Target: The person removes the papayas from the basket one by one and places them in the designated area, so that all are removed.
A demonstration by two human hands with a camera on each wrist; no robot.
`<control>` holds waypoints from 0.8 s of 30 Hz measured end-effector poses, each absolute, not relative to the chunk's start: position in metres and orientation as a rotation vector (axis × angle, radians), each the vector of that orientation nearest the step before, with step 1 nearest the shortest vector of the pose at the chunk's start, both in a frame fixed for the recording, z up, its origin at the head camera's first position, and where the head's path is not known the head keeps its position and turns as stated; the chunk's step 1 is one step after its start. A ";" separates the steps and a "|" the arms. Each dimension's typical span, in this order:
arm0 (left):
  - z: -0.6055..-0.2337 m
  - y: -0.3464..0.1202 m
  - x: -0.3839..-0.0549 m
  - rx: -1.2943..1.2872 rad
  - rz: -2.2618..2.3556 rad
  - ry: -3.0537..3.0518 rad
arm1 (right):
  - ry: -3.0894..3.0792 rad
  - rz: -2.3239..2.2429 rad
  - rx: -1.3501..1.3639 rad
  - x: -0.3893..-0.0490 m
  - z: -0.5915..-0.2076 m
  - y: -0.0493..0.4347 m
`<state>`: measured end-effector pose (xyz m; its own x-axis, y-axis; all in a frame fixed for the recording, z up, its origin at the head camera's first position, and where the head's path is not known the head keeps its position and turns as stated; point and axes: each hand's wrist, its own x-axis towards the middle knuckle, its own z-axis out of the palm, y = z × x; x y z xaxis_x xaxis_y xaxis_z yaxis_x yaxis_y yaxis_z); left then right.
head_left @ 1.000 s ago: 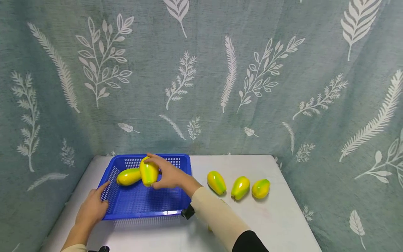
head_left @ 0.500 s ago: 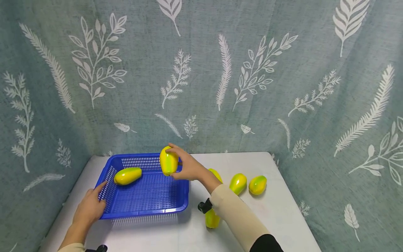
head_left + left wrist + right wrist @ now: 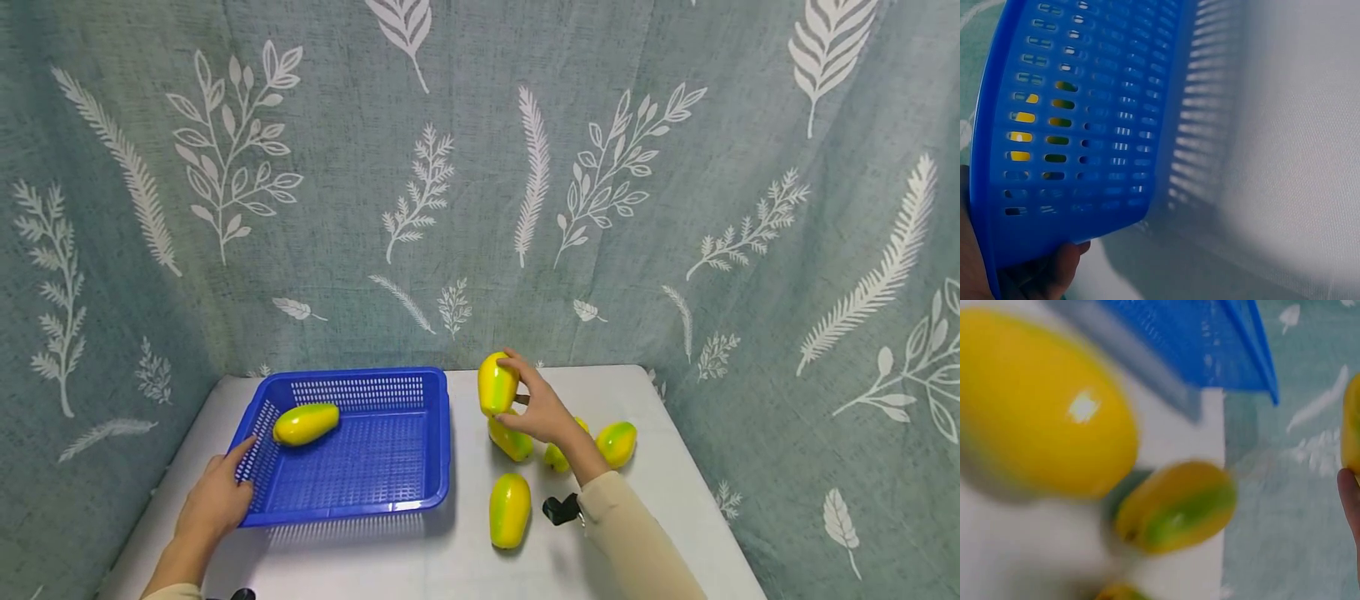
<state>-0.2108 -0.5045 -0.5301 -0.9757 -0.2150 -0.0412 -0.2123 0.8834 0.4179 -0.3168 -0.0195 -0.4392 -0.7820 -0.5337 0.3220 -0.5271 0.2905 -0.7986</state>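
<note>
My right hand (image 3: 540,407) holds a yellow-green papaya (image 3: 497,385) upright above the back of the table, right of the blue basket (image 3: 367,462). At the right edge of the right wrist view, only part of that papaya (image 3: 1352,419) and a finger show. My left hand (image 3: 213,502) grips the basket's left rim; in the left wrist view its fingers (image 3: 1067,269) curl beneath the rim. Inside the basket, one papaya (image 3: 306,424) lies against the left side.
Behind and below my right hand lie a papaya (image 3: 512,440), a partly hidden one (image 3: 556,457) and another (image 3: 617,444) to the right. Nearer the front, a papaya (image 3: 510,510) rests on the white table (image 3: 450,567). A patterned curtain (image 3: 480,208) rises behind.
My right hand has carried the papaya out from over the basket to the right, above the table. My left hand has stayed at the basket's rim.
</note>
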 end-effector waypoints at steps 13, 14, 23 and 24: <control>-0.529 -0.504 -0.211 0.361 -0.681 -3.064 | 2.658 -1.548 -0.793 -0.302 -0.510 0.055; -0.529 -0.504 -0.211 0.364 -0.681 -3.065 | 2.656 -1.554 -0.782 -0.299 -0.514 0.059; -0.530 -0.504 -0.212 0.363 -0.678 -3.054 | 2.631 -1.493 -0.854 -0.260 -0.523 0.073; -0.529 -0.504 -0.212 0.366 -0.678 -3.055 | 2.619 -1.496 -0.868 -0.255 -0.523 0.074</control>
<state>-0.2116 -0.5037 -0.5294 -0.9730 -0.2230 -0.0589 -0.2270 0.8805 0.4162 -0.2545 0.0738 -0.5231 -0.8471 -0.4631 0.2606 -0.4597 0.3927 -0.7965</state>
